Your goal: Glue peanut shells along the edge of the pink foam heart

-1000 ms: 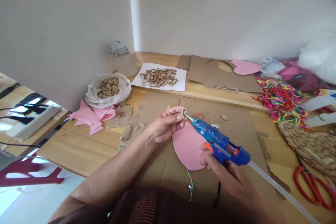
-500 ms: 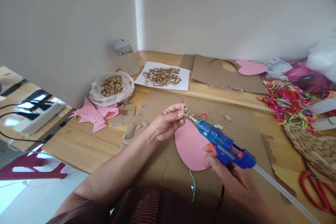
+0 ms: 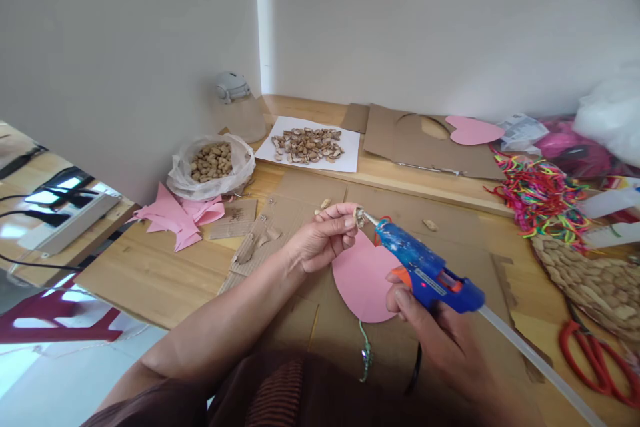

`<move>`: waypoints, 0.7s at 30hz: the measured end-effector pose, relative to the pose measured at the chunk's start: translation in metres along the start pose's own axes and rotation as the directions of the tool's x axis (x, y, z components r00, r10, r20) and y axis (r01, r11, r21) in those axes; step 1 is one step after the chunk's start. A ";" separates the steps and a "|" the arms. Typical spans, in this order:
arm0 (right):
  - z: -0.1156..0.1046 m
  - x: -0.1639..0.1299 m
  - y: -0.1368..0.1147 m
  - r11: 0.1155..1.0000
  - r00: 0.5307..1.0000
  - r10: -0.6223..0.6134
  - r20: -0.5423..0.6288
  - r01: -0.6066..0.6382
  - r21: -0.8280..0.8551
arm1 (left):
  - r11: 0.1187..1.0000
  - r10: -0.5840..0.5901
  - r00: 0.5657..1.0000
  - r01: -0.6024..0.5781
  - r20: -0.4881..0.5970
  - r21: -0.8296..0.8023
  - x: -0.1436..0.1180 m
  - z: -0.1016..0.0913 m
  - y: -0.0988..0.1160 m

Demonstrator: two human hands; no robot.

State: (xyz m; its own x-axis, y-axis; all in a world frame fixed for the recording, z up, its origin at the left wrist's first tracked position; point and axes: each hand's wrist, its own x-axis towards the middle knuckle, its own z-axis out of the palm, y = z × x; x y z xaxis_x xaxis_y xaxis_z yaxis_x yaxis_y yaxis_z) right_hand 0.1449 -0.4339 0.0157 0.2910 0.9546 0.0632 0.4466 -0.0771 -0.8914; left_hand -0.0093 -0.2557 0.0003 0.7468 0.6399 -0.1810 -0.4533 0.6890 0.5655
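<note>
Head camera: a blue glue gun [image 3: 425, 270] points at a bit of peanut shell [image 3: 359, 217] over the worktable [image 3: 125, 283].

From where I stand, the left hand [image 3: 325, 239] pinches the shell between thumb and fingers, and the right hand [image 3: 440, 333] grips the gun, nozzle right at the shell; whether they touch, I can't tell. Below them, pink paper [image 3: 363, 283] lies on brown cardboard [image 3: 455, 237]. Off to the left, a plastic bag [image 3: 243, 172] holds peanuts [image 3: 213, 161]; scissors [image 3: 596, 357] lie well right.
</note>
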 end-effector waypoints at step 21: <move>0.002 0.004 -0.002 0.999 0.999 -0.039 -0.024 0.040 0.027 | 0.999 0.042 0.999 -0.042 -0.014 -0.005 -0.002 0.002 0.006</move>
State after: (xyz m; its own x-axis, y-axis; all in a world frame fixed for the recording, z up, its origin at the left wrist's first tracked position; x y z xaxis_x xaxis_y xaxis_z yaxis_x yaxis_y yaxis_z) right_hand 0.1435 -0.4290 0.0171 0.2935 0.9497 0.1092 0.4352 -0.0310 -0.8998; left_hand -0.0124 -0.2531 0.0059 0.7204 0.6729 -0.1681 -0.4869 0.6633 0.5683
